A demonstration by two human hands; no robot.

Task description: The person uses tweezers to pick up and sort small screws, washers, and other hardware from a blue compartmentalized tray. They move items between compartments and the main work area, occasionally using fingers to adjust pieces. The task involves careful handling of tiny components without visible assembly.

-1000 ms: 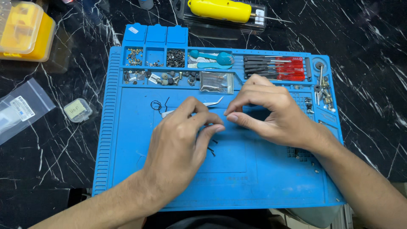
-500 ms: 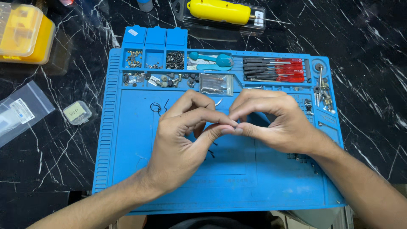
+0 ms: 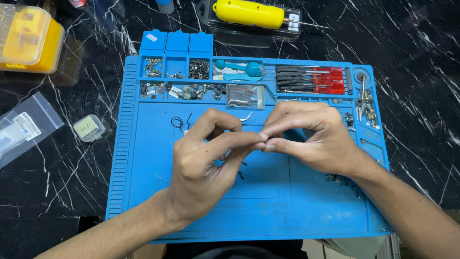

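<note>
My left hand (image 3: 201, 163) and my right hand (image 3: 316, 139) meet fingertip to fingertip above the middle of a blue repair mat (image 3: 297, 201). Both pinch a tiny dark part (image 3: 270, 139) that is mostly hidden between thumbs and forefingers. The curved tip of metal tweezers (image 3: 247, 116) pokes out behind my left fingers. On the mat just left of my left hand lies a thin black wire loop (image 3: 178, 122).
The mat's top trays hold small screws (image 3: 199, 68), a clear bag (image 3: 245, 96), a teal tool (image 3: 239, 69) and red-handled screwdrivers (image 3: 311, 80). Metal bits (image 3: 365, 105) line its right edge. Around it: a yellow tool (image 3: 249, 13), a yellow box (image 3: 28, 38), a plastic bag (image 3: 24, 127), a small clear case (image 3: 89, 128).
My hands rose a little from the mat and their fingertips closed together into a tight pinch. The left fingers uncurled toward the right hand.
</note>
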